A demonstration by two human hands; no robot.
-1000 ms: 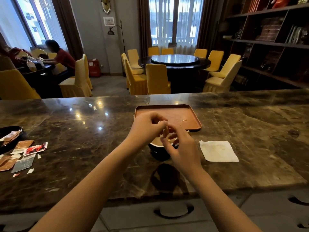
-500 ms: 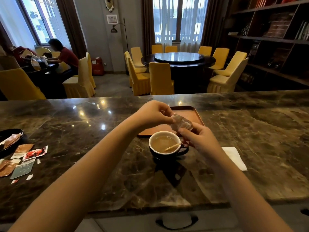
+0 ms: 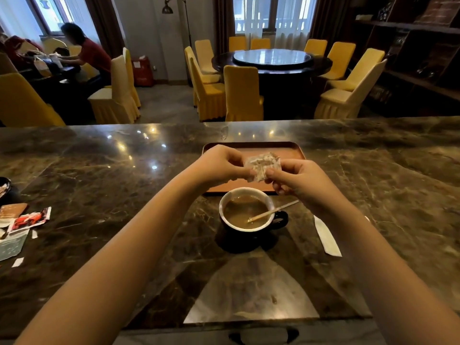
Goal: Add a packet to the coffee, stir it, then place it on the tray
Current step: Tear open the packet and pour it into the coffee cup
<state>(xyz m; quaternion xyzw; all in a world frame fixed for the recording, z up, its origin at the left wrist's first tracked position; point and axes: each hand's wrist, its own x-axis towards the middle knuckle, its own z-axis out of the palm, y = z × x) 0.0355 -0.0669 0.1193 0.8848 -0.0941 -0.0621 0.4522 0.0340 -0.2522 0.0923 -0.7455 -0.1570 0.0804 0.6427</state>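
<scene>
A dark cup of milky coffee (image 3: 245,211) with a white inside stands on the marble counter, a wooden stir stick (image 3: 272,211) leaning in it over the right rim. Just beyond it lies a brown rectangular tray (image 3: 293,150). Above the tray's near edge, both hands hold one small clear packet (image 3: 262,165): my left hand (image 3: 220,165) pinches its left side and my right hand (image 3: 301,181) its right side. The packet is held flat, behind and above the cup.
A white napkin (image 3: 327,236) lies right of the cup, partly under my right forearm. Torn wrappers and packets (image 3: 22,221) are scattered at the counter's left edge beside a dark dish (image 3: 5,186). Yellow chairs and a round table stand beyond the counter; a person sits far left.
My hands have lifted off the cup and drawn apart with the packet between them. The cup, hidden a second ago, now shows in full with the stick in it.
</scene>
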